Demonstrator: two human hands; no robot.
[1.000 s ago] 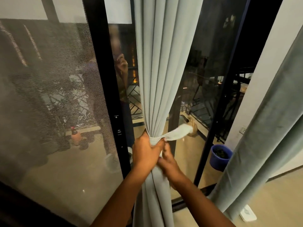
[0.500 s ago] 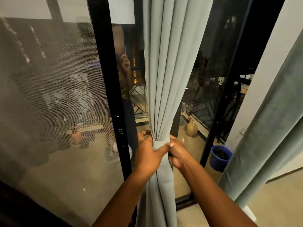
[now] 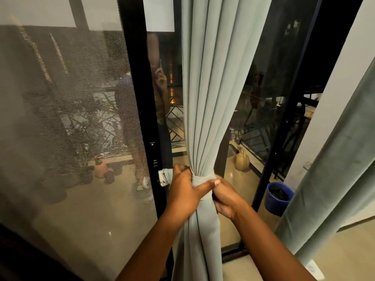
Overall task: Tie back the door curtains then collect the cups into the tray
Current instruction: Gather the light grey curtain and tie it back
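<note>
A pale grey-green curtain (image 3: 213, 88) hangs gathered in front of the dark glass door. A matching fabric tie-back band (image 3: 200, 180) wraps around it at waist height. My left hand (image 3: 185, 192) grips the band and the gathered folds from the left, thumb across the front. One loose end of the band (image 3: 165, 177) sticks out to the left of that hand. My right hand (image 3: 226, 196) clutches the band and curtain from the right. No cups or tray are in view.
A mesh screen panel (image 3: 71, 118) and the black door frame (image 3: 140, 98) stand on the left. A second, darker curtain (image 3: 334, 169) hangs at the right. A blue pot (image 3: 279, 197) sits outside behind the glass. A small white object (image 3: 314, 269) lies on the floor.
The band's loose end, first held out to the right, has been brought around the curtain and now pokes out on the left. Both hands have closed in on the gathered folds.
</note>
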